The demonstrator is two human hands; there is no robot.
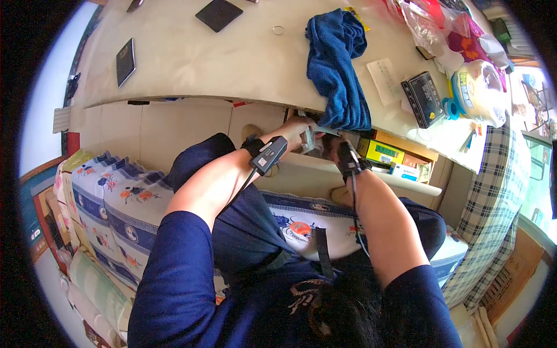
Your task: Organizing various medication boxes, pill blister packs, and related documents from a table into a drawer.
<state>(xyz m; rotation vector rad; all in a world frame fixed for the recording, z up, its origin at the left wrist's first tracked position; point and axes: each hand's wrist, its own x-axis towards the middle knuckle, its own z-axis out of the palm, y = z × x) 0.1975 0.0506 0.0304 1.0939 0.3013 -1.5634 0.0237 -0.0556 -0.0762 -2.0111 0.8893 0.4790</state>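
Note:
Both hands reach into an open drawer (429, 187) under the table's front edge. My left hand (297, 132) is closed on a pale, see-through, plastic-looking thing (310, 139) whose kind I cannot make out. Close beside it on the right is my right hand (333, 146), its fingers in shadow and partly hidden by the black device on the wrist. Just above the hands a dark blue towel (342, 75) lies on the table and hangs over its edge. To the right of the right hand, the drawer holds a yellow-green box (383, 152) and a white-and-blue box (404, 171).
On the pale table (203, 64) lie a dark notebook (125, 62), a black flat square (219, 15), a ring (278, 30), a paper sheet (383, 81) and a black box (426, 98). A white plastic container (477, 93) and plastic bags (435, 29) crowd the right side.

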